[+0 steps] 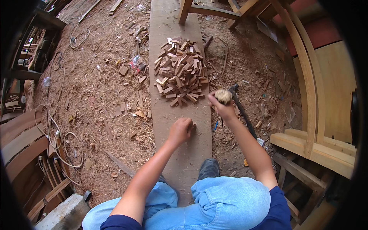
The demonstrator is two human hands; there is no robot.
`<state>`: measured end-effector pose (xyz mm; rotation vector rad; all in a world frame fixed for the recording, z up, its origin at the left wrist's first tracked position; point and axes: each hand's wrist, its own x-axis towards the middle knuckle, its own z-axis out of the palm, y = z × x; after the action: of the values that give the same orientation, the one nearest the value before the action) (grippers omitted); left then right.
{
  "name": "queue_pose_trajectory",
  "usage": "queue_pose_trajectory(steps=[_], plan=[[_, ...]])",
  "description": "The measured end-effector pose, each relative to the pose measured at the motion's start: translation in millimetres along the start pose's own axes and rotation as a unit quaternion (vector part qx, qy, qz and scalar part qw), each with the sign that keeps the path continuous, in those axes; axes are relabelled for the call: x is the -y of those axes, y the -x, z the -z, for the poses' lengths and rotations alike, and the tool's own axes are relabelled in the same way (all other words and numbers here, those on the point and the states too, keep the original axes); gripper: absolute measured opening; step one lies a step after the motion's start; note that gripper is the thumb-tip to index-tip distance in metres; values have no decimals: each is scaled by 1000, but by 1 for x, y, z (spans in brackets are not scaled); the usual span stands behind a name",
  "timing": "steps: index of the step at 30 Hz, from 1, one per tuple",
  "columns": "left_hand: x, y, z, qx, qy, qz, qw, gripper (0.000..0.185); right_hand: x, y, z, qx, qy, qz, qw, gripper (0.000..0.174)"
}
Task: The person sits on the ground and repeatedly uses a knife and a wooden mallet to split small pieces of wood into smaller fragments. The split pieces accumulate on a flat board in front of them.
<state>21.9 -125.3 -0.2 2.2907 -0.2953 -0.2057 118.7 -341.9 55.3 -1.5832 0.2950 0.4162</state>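
Observation:
My left hand is low over the long wooden board between my feet. Its fingers pinch a small wooden block, mostly covered by them. My right hand, raised over the board's right edge, grips what looks like a chisel. The tool's pale, frayed butt faces up, and a thin dark blade points down below the fist. Ahead of both hands, small brown wooden blocks lie heaped on the board. A hammer rests to the right, partly behind my right forearm.
Wood shavings and offcuts cover the ground. A wooden frame leg stands on the board's far end. Pale timber beams stand at right. Looped cable and curved slats lie left, above a concrete block.

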Motion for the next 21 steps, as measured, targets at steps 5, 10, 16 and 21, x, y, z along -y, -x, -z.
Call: queue_pose_trajectory(steps=[5,10,16,21], plan=[[-2,7,-8,-39,-6,-24,999,14,-54,41,28,78,-100,-35,991,40],[-1,2,-9,-41,15,-4,999,13,-60,49,35,71,-223,-33,972,61],[-5,-10,-18,-53,11,-9,998,16,-13,31,18,103,-173,83,976,37],[0,0,-20,-63,8,11,998,21,12,21,-12,143,-201,117,962,38]])
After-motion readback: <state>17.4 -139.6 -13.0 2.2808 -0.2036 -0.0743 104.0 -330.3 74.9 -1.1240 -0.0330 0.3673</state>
